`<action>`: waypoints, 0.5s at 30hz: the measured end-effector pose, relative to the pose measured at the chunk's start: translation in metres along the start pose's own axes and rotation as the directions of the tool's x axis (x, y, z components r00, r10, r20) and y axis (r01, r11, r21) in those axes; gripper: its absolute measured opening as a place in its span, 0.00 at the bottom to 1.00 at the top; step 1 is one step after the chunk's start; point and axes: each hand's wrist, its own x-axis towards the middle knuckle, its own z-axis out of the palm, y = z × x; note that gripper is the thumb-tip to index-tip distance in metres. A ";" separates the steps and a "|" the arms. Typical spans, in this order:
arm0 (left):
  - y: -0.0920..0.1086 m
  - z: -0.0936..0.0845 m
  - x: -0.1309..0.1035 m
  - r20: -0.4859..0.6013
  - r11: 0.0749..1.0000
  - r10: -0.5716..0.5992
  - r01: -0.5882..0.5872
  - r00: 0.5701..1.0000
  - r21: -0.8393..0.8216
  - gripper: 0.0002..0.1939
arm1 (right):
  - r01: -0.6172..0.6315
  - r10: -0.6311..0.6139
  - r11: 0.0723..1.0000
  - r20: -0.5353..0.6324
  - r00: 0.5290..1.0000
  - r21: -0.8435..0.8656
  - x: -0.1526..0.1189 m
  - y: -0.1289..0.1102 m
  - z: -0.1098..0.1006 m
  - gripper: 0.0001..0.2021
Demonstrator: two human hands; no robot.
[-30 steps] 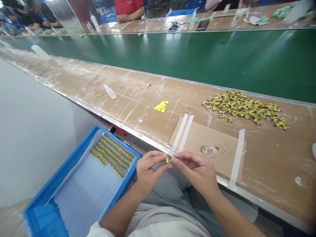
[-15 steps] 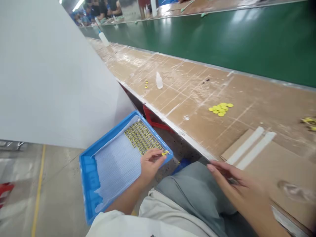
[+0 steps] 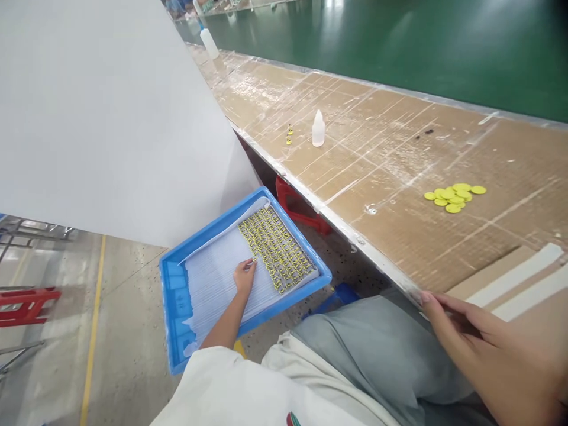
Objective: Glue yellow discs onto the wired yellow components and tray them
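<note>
My left hand [image 3: 244,276] reaches into a blue plastic tray [image 3: 166,307]. Its thumb and fingers are pinched on a small yellow piece at the edge of the laid-out rows. Those rows of small yellow-and-dark pieces [image 3: 277,248] cover the tray's right part, on a pale ribbed sheet [image 3: 213,284] that lines it. By the front edge of the bench, above my lap, my right hand [image 3: 492,343] has its thumb and fingers stretched out, with a gap between them. I see nothing held in it.
A cardboard-covered bench [image 3: 377,154] runs along the right, with a pile of yellow discs [image 3: 455,196], a small dropper bottle [image 3: 318,129] and two small yellow pieces [image 3: 289,135]. Behind it lies a green conveyor belt [image 3: 399,47]. A large white panel [image 3: 110,118] stands at left.
My left hand has moved from the tray's near right corner to the inner edge of the rows, carrying the small yellow piece. The view has shifted; my right hand stays by the bench edge.
</note>
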 end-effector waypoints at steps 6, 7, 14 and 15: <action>-0.005 0.007 0.008 0.050 0.996 -0.030 0.026 0.998 0.084 0.16 | 0.159 -0.163 0.986 -0.074 0.984 -0.059 0.001 0.000 -0.004 0.19; -0.005 0.007 0.008 0.053 0.995 -0.032 0.027 0.998 0.091 0.16 | 0.171 -0.177 0.983 -0.086 0.981 -0.064 0.001 0.000 -0.004 0.19; -0.003 0.007 0.010 0.037 0.993 -0.025 0.021 0.999 0.117 0.16 | 0.189 -0.191 0.981 -0.079 0.978 -0.037 0.004 -0.002 -0.006 0.17; -0.002 0.007 0.010 0.028 0.993 -0.017 0.014 0.999 0.117 0.16 | 0.196 -0.198 0.980 -0.083 0.977 -0.035 0.005 -0.002 -0.007 0.17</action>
